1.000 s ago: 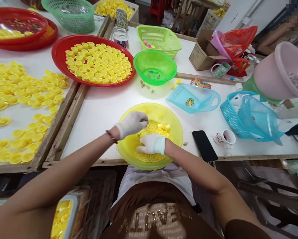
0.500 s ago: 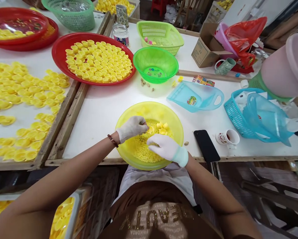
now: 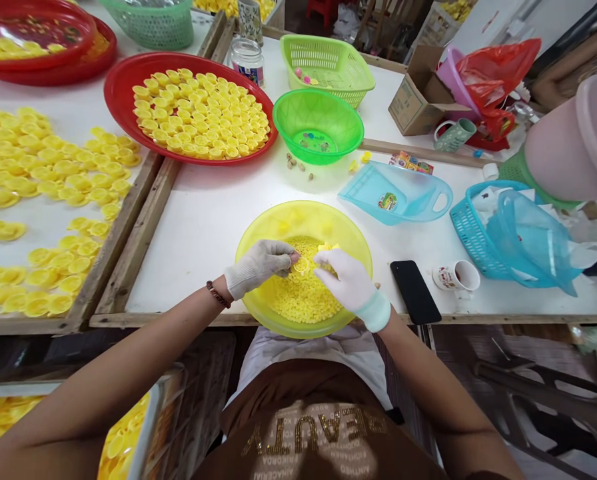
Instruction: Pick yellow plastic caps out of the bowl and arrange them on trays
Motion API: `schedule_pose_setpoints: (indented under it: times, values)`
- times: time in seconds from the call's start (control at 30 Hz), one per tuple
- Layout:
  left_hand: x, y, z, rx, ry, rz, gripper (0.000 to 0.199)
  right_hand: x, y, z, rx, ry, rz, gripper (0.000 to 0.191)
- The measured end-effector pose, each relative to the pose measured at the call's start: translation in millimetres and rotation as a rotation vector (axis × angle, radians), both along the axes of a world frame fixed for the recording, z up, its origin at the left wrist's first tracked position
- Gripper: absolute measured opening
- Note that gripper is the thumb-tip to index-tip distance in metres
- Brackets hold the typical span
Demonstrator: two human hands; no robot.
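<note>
The left hand (image 3: 262, 264), gloved, pinches a small yellow cup (image 3: 302, 266) over the middle of the yellow basin (image 3: 255, 237). The right hand (image 3: 342, 279) curves in over the basin's right rim, beside more yellow cups (image 3: 328, 247) — whether its fingers grip anything, I cannot tell. Yellow pellets (image 3: 303, 303) cover the basin floor, and its near rim juts past the table's front edge. White tabletop (image 3: 193, 220) stretches leftward to the wooden rail (image 3: 132, 237); rightward, the phone (image 3: 415, 292) lies nearby, reaching that edge.
</note>
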State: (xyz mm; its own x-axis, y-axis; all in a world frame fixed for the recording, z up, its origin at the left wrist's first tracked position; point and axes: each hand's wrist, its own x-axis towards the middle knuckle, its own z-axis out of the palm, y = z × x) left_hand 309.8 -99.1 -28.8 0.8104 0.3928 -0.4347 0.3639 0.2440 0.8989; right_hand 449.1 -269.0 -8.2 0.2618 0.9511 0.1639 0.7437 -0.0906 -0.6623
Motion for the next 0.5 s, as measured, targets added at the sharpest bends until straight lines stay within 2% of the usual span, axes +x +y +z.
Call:
schedule_pose_setpoints:
  times: [0.1, 0.23, 0.3, 0.37, 0.43, 0.5]
  values:
    - [-2.0, 1.4, 0.1, -0.027, -0.012, 0.005, 0.037, 2.4, -6.1, 0.5, -0.041, 0.018, 0.033, 0.012]
    - [-8.5, 2.1, 11.4, -0.009, -0.049, 0.038, 0.033, -2.7, -6.8, -0.1, -0.28, -0.079, 0.191, 0.019]
    - [-18.3, 7.7, 22.1, 0.106, -0.065, 0.074, 0.028, -9.0, -6.4, -2.1, -0.369, -0.141, 0.268, 0.019]
    - [-35.0, 22.4, 32.8, 0.278, -0.071, 0.137, 0.024, -15.3, -6.1, -6.2, -0.377, -0.17, 0.291, 0.019]
    - [-61.1, 48.7, 41.2, 0.465, -0.034, 0.24, 0.023, -19.7, -5.0, -12.8, -0.345, -0.178, 0.287, 0.019]
    - [-98.8, 84.4, 46.9, 0.686, 0.106, 0.383, 0.022, -22.0, -3.2, -21.0, -0.308, -0.172, 0.287, 0.02]
